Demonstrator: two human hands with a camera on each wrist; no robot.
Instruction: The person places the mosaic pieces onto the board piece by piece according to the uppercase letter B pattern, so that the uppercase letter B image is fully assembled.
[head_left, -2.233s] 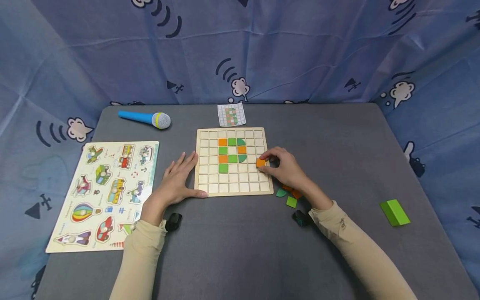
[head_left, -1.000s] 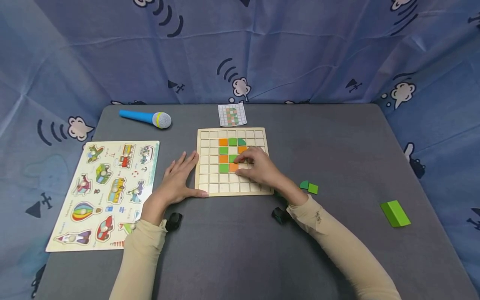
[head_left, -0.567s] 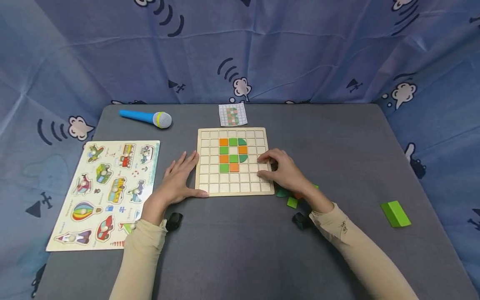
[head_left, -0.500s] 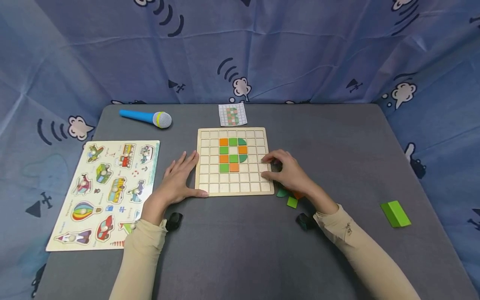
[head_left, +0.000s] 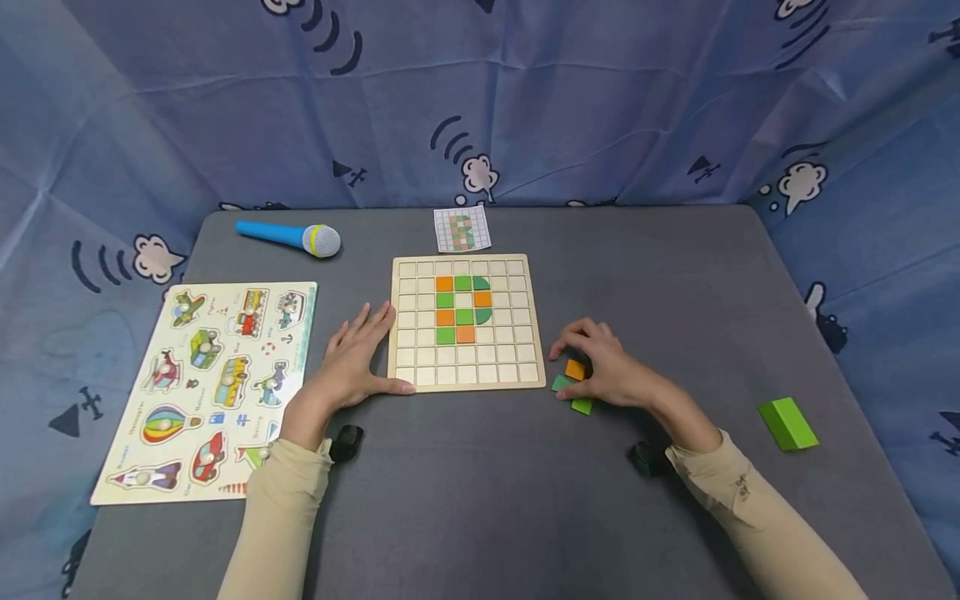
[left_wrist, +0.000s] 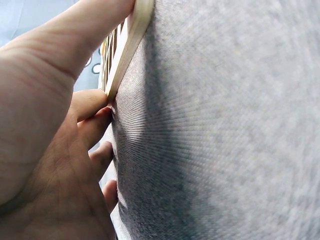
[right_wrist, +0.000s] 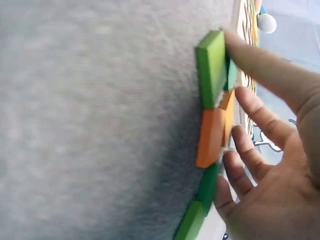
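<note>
"Holding anything, that right hand?"
"Nothing; it's relaxed over loose tiles just right of the grid board."
"And the left hand?"
"Spread, touching the grid board's left edge."

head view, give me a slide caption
Left hand touching the wooden grid board, right hand at loose coloured tiles

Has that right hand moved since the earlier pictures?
Yes. Judged against the gridded board, the right hand has moved right and downward in the head view: it reached over the board earlier; now it is beside it, over loose tiles.
</note>
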